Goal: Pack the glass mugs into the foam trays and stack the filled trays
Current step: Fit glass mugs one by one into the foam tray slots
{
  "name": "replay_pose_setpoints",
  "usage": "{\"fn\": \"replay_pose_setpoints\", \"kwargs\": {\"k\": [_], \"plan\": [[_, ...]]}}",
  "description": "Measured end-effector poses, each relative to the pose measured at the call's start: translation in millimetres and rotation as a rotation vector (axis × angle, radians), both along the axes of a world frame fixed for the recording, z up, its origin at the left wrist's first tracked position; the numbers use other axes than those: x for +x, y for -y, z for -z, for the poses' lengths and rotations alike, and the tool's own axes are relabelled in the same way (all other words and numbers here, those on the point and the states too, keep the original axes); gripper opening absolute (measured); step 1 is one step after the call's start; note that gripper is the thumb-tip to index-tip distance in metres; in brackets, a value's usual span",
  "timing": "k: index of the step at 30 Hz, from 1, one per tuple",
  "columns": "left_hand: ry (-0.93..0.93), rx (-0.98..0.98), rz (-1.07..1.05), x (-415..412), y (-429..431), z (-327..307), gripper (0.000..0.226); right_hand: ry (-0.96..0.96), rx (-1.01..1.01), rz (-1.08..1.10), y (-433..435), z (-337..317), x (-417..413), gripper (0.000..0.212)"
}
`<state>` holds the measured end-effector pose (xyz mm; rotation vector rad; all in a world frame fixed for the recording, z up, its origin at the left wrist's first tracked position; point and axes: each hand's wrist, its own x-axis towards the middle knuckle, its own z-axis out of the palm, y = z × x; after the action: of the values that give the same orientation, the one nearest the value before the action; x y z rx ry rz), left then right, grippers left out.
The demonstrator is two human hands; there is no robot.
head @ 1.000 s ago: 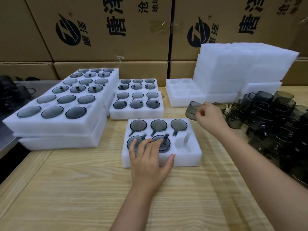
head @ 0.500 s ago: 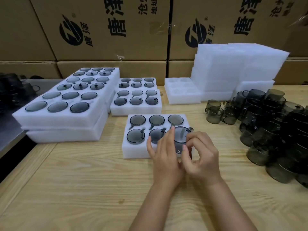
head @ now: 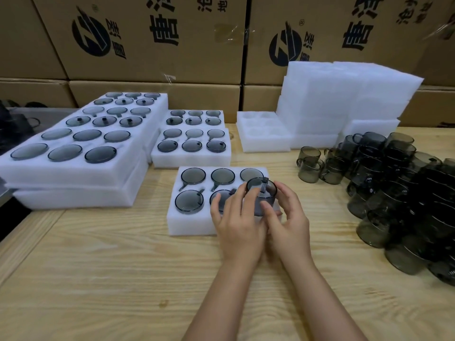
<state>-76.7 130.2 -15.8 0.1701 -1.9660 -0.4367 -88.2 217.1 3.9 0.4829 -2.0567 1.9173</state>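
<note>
A white foam tray (head: 189, 225) lies on the wooden table in front of me, with smoky glass mugs seated upside down in its pockets. Both hands hold one more glass mug (head: 264, 196) over the tray's near right pocket, bottom up, handle on top. My left hand (head: 237, 222) grips its left side and covers part of the middle front mug. My right hand (head: 286, 222) pinches its right side. The pocket under the mug is hidden.
Loose glass mugs (head: 398, 188) are piled at the right. Filled tray stacks (head: 73, 173) sit at the left, another filled tray (head: 192, 158) behind the near one. Empty foam trays (head: 344, 102) stand stacked at the back, against cardboard boxes (head: 147, 38).
My right hand fetched a mug from the pile at the right and brought it to the tray. My left hand left the tray top and joined it on the mug.
</note>
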Motion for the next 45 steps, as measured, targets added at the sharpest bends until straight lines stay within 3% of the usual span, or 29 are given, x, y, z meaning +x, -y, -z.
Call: {"fn": "replay_pose_setpoints", "kwargs": {"k": [10, 17, 24, 28, 31, 33, 36, 39, 45], "plan": [[0.095, 0.078, 0.190, 3.5, 8.6, -13.2, 0.034, 0.043, 0.046, -0.001, -2.2, -3.7, -6.6, 0.043], [0.228, 0.060, 0.176, 15.0, 4.9, -17.8, 0.045, 0.080, 0.101, -0.010, -2.9, -4.0, -6.9, 0.040], [0.294, 0.022, 0.199, 22.6, 14.9, -22.8, 0.041, 0.139, 0.156, -0.101, -12.8, -11.5, -4.9, 0.033], [0.340, 0.105, 0.237, 22.3, 25.8, -49.9, 0.057, 0.144, 0.126, 0.076, -11.2, -36.3, -20.0, 0.022], [0.394, 0.200, 0.285, 3.8, 28.3, -75.8, 0.071, 0.089, 0.393, 0.091, 3.7, -62.6, -52.7, 0.039], [0.460, 0.169, 0.384, -12.4, 24.1, -83.7, 0.072, 0.054, 0.746, -0.019, 20.4, -68.8, -77.8, 0.050], [0.664, 0.132, 0.455, -28.0, 19.8, -73.5, 0.060, 0.155, 1.300, -0.192, 35.4, -50.2, -96.9, 0.063], [0.838, 0.097, 0.429, -32.3, 21.1, -57.0, 0.056, 0.227, 1.388, -0.194, 30.7, -32.6, -96.9, 0.067], [0.929, 0.049, 0.395, -31.3, 25.1, -53.9, 0.056, 0.153, 1.550, -0.031, 32.1, -30.7, -79.4, 0.074]]}}
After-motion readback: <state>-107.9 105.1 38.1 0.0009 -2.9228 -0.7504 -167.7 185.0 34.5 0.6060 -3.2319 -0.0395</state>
